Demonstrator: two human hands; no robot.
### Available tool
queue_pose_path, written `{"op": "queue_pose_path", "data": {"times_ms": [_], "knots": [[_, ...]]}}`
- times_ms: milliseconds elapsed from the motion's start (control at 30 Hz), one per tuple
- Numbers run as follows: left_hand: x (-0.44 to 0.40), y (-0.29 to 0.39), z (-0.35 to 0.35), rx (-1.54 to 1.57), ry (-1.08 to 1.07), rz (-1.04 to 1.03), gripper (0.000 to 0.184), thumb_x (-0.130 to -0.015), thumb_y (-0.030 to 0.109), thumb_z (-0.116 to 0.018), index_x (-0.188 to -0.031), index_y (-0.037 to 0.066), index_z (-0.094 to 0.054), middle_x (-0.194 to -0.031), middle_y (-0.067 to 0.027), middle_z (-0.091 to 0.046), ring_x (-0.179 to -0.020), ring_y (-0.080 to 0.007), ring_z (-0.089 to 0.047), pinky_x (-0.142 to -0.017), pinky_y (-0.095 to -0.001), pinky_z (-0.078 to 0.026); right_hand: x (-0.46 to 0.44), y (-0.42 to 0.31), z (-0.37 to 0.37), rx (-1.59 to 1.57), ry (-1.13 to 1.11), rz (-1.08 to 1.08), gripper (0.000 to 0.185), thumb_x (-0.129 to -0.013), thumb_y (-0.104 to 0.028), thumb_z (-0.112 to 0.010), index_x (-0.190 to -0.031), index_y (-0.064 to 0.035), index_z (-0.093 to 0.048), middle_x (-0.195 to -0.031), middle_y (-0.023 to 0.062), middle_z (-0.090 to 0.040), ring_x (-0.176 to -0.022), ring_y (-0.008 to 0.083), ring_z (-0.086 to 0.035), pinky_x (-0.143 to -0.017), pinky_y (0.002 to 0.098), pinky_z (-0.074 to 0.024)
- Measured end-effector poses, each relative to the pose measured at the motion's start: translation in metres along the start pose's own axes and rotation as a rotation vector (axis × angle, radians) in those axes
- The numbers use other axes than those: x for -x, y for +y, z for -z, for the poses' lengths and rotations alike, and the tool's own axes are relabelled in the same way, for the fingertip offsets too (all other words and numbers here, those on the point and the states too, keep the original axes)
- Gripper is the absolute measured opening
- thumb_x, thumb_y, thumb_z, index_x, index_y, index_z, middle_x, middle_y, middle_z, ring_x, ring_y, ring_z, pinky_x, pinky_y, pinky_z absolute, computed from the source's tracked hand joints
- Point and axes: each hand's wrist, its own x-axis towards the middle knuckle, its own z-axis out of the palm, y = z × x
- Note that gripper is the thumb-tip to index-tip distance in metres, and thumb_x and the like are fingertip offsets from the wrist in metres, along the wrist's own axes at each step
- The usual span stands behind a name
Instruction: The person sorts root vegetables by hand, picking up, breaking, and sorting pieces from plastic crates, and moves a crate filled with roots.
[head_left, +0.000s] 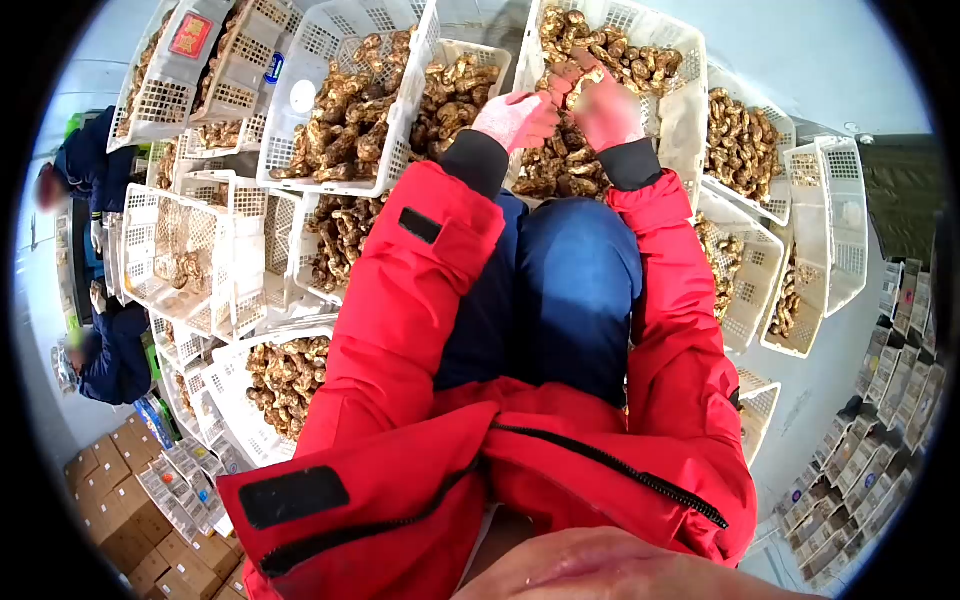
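My left hand (515,120), in a pink and white glove, is curled with its fingers bent over a white perforated crate. What lies inside those fingers, if anything, is hidden. Beside it my right hand (606,110), partly blurred, is closed around what looks like a mushroom, with its gloved fingertips pointing toward the left hand. Below both hands are many brown, knobbly mushrooms (560,168) in the crate (684,125). More mushrooms (640,62) fill the crate's far part. The crate sits just beyond my knees.
A tilted crate of mushrooms (272,160) stands to the left, beside stacked white crates (178,225). On the right are further mushroom crates (775,205). Two people in dark clothes (115,355) are at far left, above cardboard boxes (130,500). Several packed containers (850,470) line the lower right.
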Motion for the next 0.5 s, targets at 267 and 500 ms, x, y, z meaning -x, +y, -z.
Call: {"op": "queue_pose_path", "data": {"times_ms": [267, 500], "knots": [[0.009, 0.007, -0.013, 0.181, -0.074, 0.066, 0.035, -0.087, 0.028, -0.045, -0.111, 0.003, -0.046, -0.109, -0.0174, -0.052, -0.099, -0.0278, -0.052, -0.082, -0.0367, -0.041, -0.007, 0.004, -0.01, 0.232, -0.049, 0.065, 0.063, -0.083, -0.031, -0.052, -0.128, 0.0015, -0.022, -0.116, 0.0133, -0.045, -0.104, 0.0189, -0.045, -0.091, 0.0296, -0.0338], [0.006, 0.008, -0.004, 0.19, 0.01, -0.082, 0.031, -0.087, 0.022, -0.045, -0.114, 0.005, -0.043, -0.105, -0.012, -0.055, -0.092, -0.02, -0.052, -0.081, -0.0329, -0.041, -0.004, 0.008, -0.007, 0.177, -0.031, 0.033, 0.054, -0.087, -0.035, -0.043, -0.127, -0.001, -0.028, -0.114, 0.0101, -0.047, -0.1, 0.0163, -0.046, -0.088, 0.0285, -0.0359]]}}
